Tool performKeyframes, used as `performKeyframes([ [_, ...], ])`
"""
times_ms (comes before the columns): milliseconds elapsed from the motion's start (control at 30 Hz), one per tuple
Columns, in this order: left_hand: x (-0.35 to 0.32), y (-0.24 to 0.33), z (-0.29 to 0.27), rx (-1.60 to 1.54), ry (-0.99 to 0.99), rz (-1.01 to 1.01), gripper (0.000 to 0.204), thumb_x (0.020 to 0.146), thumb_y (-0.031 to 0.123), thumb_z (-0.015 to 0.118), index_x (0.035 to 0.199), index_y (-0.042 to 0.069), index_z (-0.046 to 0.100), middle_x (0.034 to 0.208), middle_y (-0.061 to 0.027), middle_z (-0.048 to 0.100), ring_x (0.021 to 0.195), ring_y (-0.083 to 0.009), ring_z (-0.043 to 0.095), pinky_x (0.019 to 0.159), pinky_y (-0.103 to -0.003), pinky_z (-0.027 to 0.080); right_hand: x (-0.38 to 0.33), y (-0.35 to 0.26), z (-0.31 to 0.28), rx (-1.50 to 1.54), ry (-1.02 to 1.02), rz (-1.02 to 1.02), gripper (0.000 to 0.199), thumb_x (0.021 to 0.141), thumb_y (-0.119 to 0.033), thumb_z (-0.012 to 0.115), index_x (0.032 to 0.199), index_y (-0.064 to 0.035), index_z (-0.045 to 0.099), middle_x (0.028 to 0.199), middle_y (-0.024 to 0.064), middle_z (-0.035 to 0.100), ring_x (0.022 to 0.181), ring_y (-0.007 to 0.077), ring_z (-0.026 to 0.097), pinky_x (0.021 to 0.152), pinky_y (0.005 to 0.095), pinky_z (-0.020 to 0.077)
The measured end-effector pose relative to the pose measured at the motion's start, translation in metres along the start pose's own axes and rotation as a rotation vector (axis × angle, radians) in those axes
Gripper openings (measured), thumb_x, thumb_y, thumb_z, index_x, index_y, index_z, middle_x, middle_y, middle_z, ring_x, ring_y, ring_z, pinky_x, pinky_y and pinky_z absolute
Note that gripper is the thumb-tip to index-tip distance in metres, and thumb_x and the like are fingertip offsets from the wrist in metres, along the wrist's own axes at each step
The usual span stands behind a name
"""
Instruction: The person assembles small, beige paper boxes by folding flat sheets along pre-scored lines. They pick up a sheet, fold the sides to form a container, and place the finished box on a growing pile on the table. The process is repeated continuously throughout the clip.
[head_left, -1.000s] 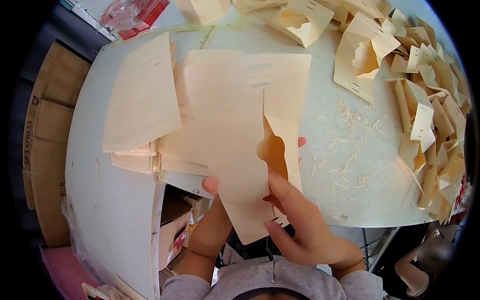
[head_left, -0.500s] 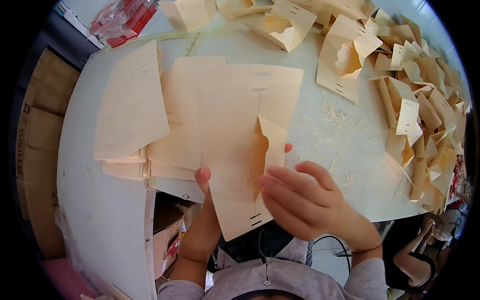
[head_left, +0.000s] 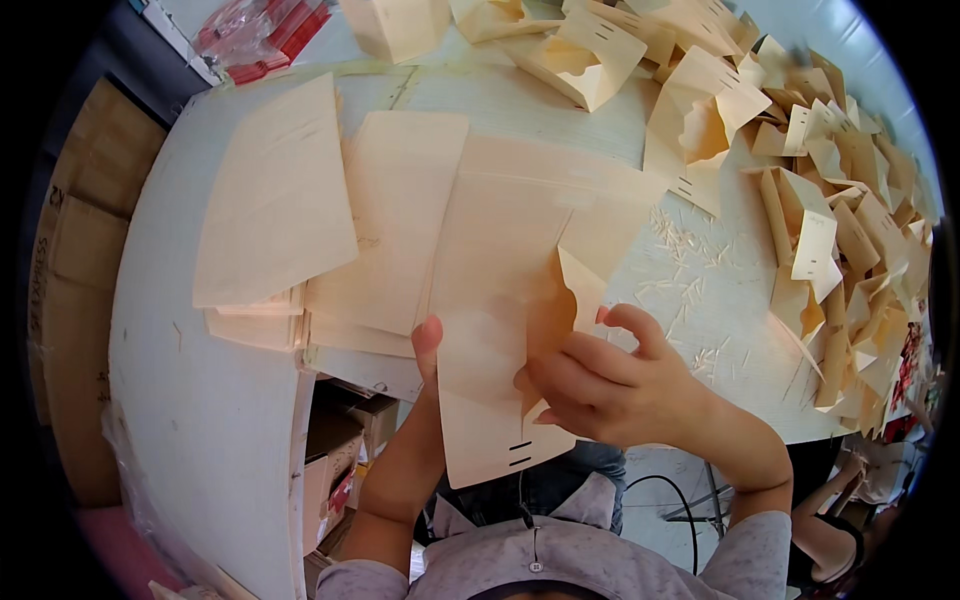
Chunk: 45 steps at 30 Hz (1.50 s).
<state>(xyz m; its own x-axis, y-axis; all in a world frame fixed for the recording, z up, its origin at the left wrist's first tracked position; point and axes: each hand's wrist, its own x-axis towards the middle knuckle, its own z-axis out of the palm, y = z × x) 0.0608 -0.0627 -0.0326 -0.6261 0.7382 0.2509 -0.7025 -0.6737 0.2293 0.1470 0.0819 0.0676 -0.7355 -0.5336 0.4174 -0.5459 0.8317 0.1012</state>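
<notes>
A cream card sheet [head_left: 490, 300] with slots and a wavy-edged cutout is held up, tilted, above the table's front edge. My left hand [head_left: 428, 345] grips its left edge from below, with the thumb on the front face and the other fingers mostly behind the card. My right hand [head_left: 635, 390] is curled over the raised flap [head_left: 578, 285] beside the cutout, fingertips bent in against the card. Left of it lie flat card sheets [head_left: 400, 215] and a stack of similar blanks [head_left: 275, 200].
Many folded card pieces [head_left: 845, 190] are heaped along the table's right side and far edge. Thin card scraps [head_left: 690, 290] lie on the white table [head_left: 180, 410]. A red plastic-wrapped bundle [head_left: 270, 40] is at the far left; cardboard boxes [head_left: 85, 320] stand beside the table.
The held sheet has swung a little to the right, its far end most. My right fingers have moved from in front of the flap to curl into it.
</notes>
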Motion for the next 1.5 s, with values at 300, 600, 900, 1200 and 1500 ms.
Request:
performKeyframes([
  [300,-0.001,0.005,-0.006,-0.020,0.006,-0.026,0.070,0.078,0.063,0.035,0.118,0.006,0.040,0.108,-0.0095,0.049,0.095,-0.0203,0.049,0.078,-0.033,0.043,-0.009,-0.003,0.005,-0.294,0.103,0.073,0.016,0.076,-0.016,0.054,0.090,-0.0134,0.062,0.098,-0.0023,0.055,0.098,0.0103,0.044,0.065,0.0287,0.0366],
  [600,0.002,0.002,0.015,0.015,0.115,-0.017,0.067,0.082,0.057,0.027,0.114,0.002,0.044,0.105,-0.0083,0.053,0.094,-0.0181,0.051,0.079,-0.030,0.042,-0.002,0.000,0.001,-0.092,0.090,0.095,0.020,0.074,-0.022,0.056,0.089,-0.0108,0.062,0.092,0.0001,0.059,0.093,0.0112,0.049,0.067,0.0313,0.0353],
  [900,0.003,0.003,0.015,0.052,0.082,-0.164,0.066,0.076,0.058,0.046,0.119,0.008,0.040,0.107,-0.0048,0.051,0.092,-0.0140,0.049,0.075,-0.027,0.043,0.004,-0.003,0.004,0.026,0.122,0.148,0.012,0.073,-0.023,0.056,0.075,-0.0109,0.058,0.094,-0.0007,0.055,0.078,0.0131,0.047,0.060,0.0308,0.0317],
  [1200,0.011,0.003,0.017,0.044,0.019,-0.122,0.067,0.079,0.060,0.034,0.112,0.004,0.045,0.099,-0.0077,0.054,0.090,-0.0171,0.052,0.074,-0.029,0.044,0.009,-0.009,-0.001,0.104,0.067,0.282,0.014,0.067,-0.020,0.062,0.074,-0.0082,0.059,0.090,0.0024,0.054,0.076,0.0160,0.047,0.065,0.0338,0.0327],
  [1500,0.011,0.003,0.018,0.099,0.051,-0.184,0.065,0.078,0.057,0.037,0.114,0.003,0.044,0.103,-0.0090,0.053,0.093,-0.0194,0.052,0.075,-0.031,0.044,0.001,-0.005,0.007,0.292,-0.084,0.203,0.018,0.060,-0.016,0.065,0.075,-0.0092,0.058,0.098,0.0119,0.053,0.104,0.0334,0.044,0.082,0.0561,0.0268],
])
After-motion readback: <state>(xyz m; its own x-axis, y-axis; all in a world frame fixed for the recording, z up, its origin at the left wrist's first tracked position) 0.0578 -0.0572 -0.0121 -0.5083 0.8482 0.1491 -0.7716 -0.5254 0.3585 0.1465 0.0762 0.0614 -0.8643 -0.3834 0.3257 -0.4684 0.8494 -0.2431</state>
